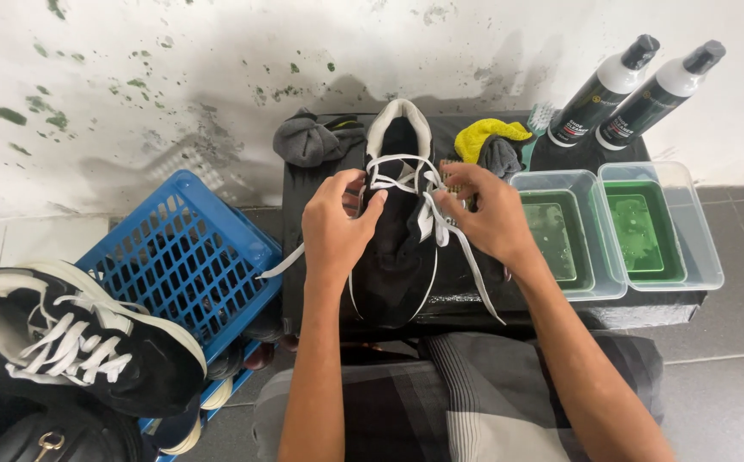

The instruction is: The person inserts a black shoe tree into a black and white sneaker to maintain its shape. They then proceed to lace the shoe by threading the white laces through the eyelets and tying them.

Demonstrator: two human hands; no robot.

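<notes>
White laces (406, 184) are being pinched by both the left hand (336, 227) and the right hand (487, 214) over the black shoe (397, 248). Even tension is being advised, with the shoe being kept flat on the black stand (474, 291).

Your black shoe (402, 248) lies flat at the table's centre, toe toward six o'clock, its white laces (427, 210) loose, ends trailing toward four and eight o'clock.

Both hands cover parts of the black shoe (397, 248) on the stool: its laces' middle is hidden. Left of it, a second shoe (81, 342) and a dark bag (38, 432) run off the frame's edge.
</notes>
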